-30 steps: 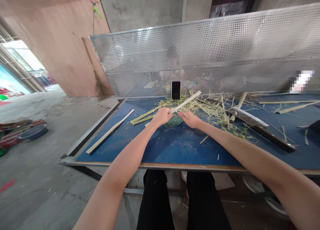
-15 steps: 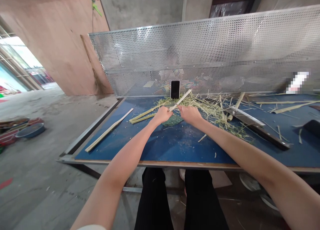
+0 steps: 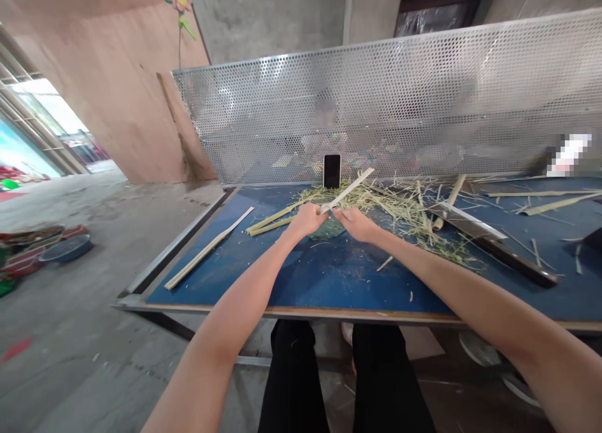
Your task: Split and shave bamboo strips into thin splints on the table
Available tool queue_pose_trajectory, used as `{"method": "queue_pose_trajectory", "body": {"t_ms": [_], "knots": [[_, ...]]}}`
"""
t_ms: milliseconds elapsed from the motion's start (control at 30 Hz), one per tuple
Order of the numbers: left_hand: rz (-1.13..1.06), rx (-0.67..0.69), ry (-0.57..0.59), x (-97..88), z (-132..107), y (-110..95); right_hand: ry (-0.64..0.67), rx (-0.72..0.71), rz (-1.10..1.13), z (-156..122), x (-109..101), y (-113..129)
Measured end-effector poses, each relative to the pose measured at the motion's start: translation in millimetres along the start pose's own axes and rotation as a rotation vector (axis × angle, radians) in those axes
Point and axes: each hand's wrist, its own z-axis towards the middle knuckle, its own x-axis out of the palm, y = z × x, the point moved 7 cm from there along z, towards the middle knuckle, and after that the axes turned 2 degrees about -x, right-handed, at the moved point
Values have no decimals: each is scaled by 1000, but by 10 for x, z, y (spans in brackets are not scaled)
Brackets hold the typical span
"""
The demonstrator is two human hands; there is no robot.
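A pale flat bamboo strip (image 3: 353, 185) slants up to the right above the blue table. My left hand (image 3: 310, 220) is closed around its near end. My right hand (image 3: 357, 224) is also closed, its thumb and fingers pressed together just below and beside the strip; what it pinches, if anything, is hidden. Beneath both hands lies a green, glassy-looking flat piece (image 3: 328, 229). Behind them spreads a heap of thin yellow-green shavings (image 3: 395, 204). Two split bamboo pieces (image 3: 273, 220) rest left of the heap, and a longer split length (image 3: 207, 250) lies farther left.
A large knife (image 3: 503, 251) with a dark handle lies on the right of the blue table (image 3: 301, 282). A phone (image 3: 332, 171) stands against the perforated metal panel (image 3: 376, 94) at the back. More stalk pieces (image 3: 559, 203) lie far right. A basin (image 3: 66, 248) sits on the floor at left.
The strip's far end extends farther up and right from my left hand. My right hand has dropped slightly away from the strip. The whole view has shifted a little.
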Motion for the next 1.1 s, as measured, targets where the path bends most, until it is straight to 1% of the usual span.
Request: {"method": "queue_pose_trajectory", "body": {"t_ms": [233,367,533,733,900,1000,1100], "knots": [[57,32,15,2,-32,-27,61,-23,72,-40,78,-15],[105,29,7,-25,-40,-59,19,-19,29,-48,58,-7],[82,35,-8,-61,-55,-114,-37,-8,57,-67,-25,20],[135,27,-17,-111,-86,-143,6,1,37,-76,12,20],[163,28,-16,-136,-108,-177,26,-15,66,-64,34,17],[187,37,-16,-133,-108,-187,43,18,-21,-63,10,23],[149,40,-18,-104,-94,-175,50,78,-202,-58,-44,45]]}}
